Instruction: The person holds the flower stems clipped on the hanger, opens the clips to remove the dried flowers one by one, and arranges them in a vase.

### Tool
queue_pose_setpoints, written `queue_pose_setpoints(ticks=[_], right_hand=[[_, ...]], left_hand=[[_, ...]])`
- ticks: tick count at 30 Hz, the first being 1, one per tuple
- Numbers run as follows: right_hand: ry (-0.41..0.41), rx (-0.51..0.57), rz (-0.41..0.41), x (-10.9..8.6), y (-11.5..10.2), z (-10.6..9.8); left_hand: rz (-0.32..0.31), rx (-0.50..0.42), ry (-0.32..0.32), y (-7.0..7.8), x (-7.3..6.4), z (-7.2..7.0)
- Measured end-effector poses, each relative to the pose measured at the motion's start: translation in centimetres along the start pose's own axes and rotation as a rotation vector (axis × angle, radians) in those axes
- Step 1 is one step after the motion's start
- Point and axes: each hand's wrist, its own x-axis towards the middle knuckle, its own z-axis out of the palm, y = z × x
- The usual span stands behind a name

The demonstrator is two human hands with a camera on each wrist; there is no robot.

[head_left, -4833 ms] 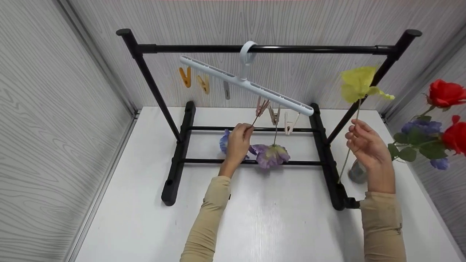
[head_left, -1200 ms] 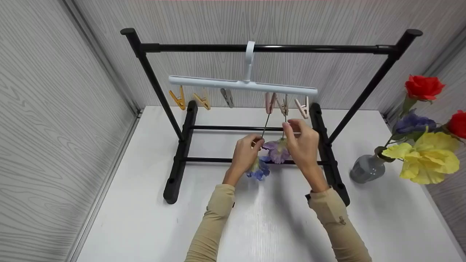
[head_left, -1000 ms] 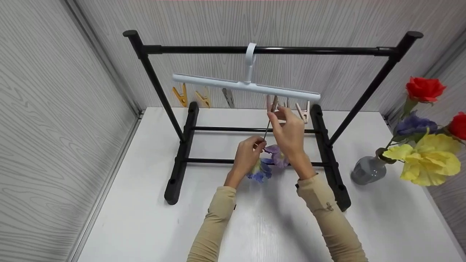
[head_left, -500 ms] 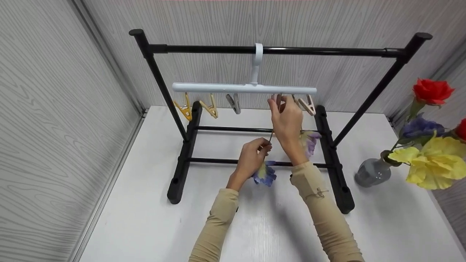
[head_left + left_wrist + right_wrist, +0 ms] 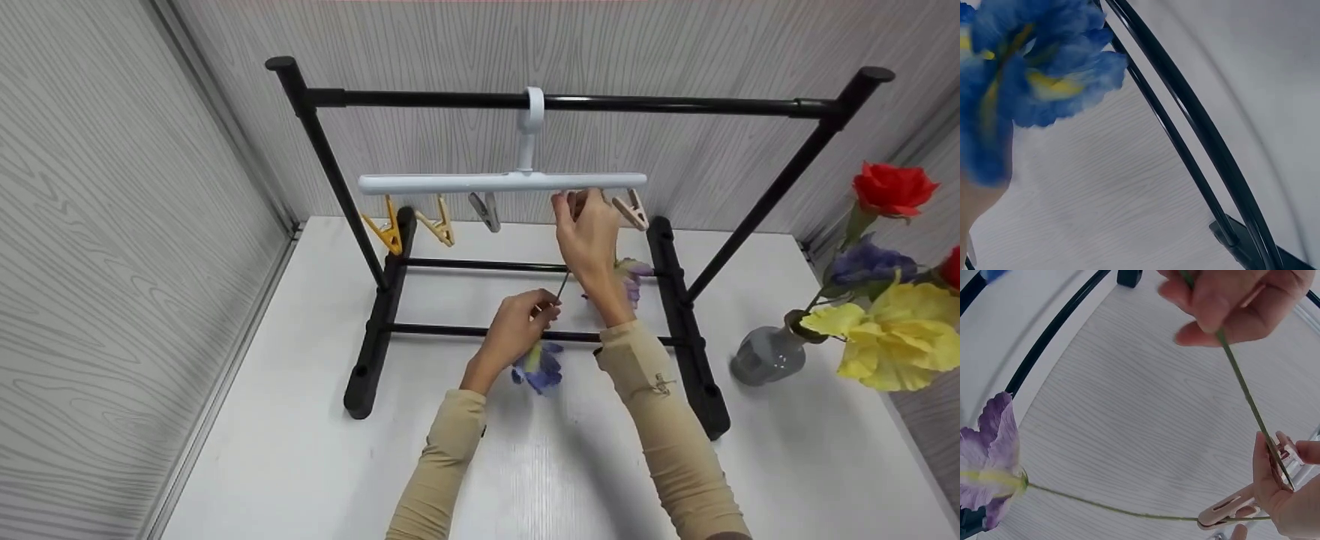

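Note:
My left hand [image 5: 516, 328] pinches the green stem [image 5: 1244, 391] of a blue artificial flower [image 5: 538, 369], whose bloom hangs below the fingers. That bloom [image 5: 1044, 62] fills the upper left of the left wrist view. Just under the hanger bar, my right hand [image 5: 589, 240] pinches a pink clothespin [image 5: 1286, 451], largely hidden behind the fingers. The stem's top end overlaps this clothespin in the right wrist view. Beside it, a beige-brown clothespin [image 5: 1221, 509] grips the stem of a purple flower [image 5: 994, 464], which hangs partly behind my right wrist in the head view.
A pale blue hanger [image 5: 450, 183] hooks over the black rack's top bar [image 5: 660, 105]. More clothespins hang from it: orange [image 5: 388, 229], yellow [image 5: 441, 223], grey [image 5: 486, 212] and whitish [image 5: 632, 210]. At right, a grey vase [image 5: 766, 356] holds red, blue and yellow flowers.
The yellow flower my right hand held is now among the vase flowers. My right hand has come left and up to the pink clothespin. The left hand is lower, and the hanger has swung level.

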Motion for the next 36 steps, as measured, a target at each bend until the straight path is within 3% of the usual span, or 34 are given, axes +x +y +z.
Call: queue_pose_setpoints(ticks=[5, 12, 15, 23, 28, 32, 36], right_hand=[[-0.013, -0.013, 0.012, 0.2, 0.0, -0.2], [-0.103, 0.013, 0.110, 0.3, 0.3, -0.7], [-0.159, -0.050, 0.128, 0.1, 0.4, -0.8], [-0.416, -0.354, -0.016, -1.0, 0.4, -1.9], [-0.591, -0.519, -0.100, -2.3, 0.4, -2.3], [-0.860, -0.330, -0.143, -3.1, 0.8, -2.0], [-1.087, -0.084, -0.079, -3.7, 1.8, -1.4]], left_hand=[[-0.046, 0.153, -0.055, -0.1, -0.4, -1.4], [-0.034, 0.379, 0.067, -0.3, -0.9, -3.4], [-0.025, 0.423, 0.114, -0.6, -1.0, -3.7], [-0.011, 0.529, 0.212, -1.1, -1.3, -4.0], [0.017, 0.586, 0.219, -1.3, -1.3, -3.8], [0.051, 0.596, 0.188, -1.1, -1.3, -3.5], [0.085, 0.583, 0.149, -1.2, -1.4, -3.4]])
